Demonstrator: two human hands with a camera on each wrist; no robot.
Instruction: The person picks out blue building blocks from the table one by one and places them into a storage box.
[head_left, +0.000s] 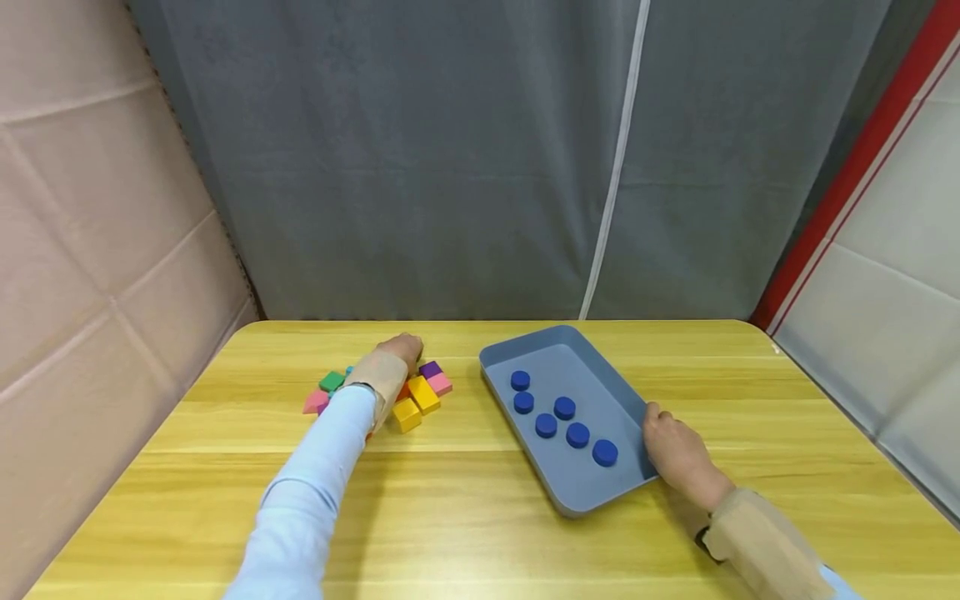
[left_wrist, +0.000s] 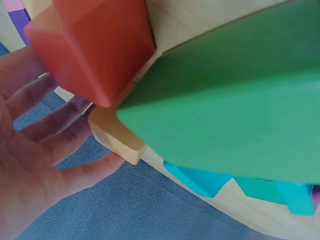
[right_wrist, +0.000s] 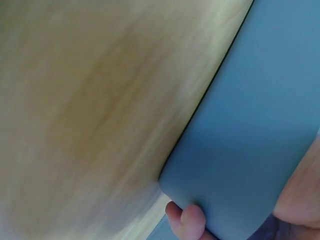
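Observation:
My left hand (head_left: pixel 401 348) reaches over a group of coloured blocks at the left of the table. In the left wrist view its fingers (left_wrist: pixel 57 120) are spread and slightly bent, with tips at the edge of a tan block (left_wrist: pixel 117 135). A red block (left_wrist: pixel 92 50) and a green block (left_wrist: pixel 225 115) loom closer to that camera. My right hand (head_left: pixel 678 454) grips the near right corner of a grey-blue tray (head_left: pixel 609 371), its fingertips showing against the wall in the right wrist view. Several blue discs (head_left: pixel 565 407) lie inside the tray.
Yellow blocks (head_left: pixel 423 395), a pink block (head_left: pixel 439 383) and a purple block (head_left: pixel 431 369) lie right of my left hand; a smaller green block (head_left: pixel 332 381) is on its left. A grey curtain (head_left: pixel 420 167) hangs behind the wooden table (head_left: pixel 450 542).

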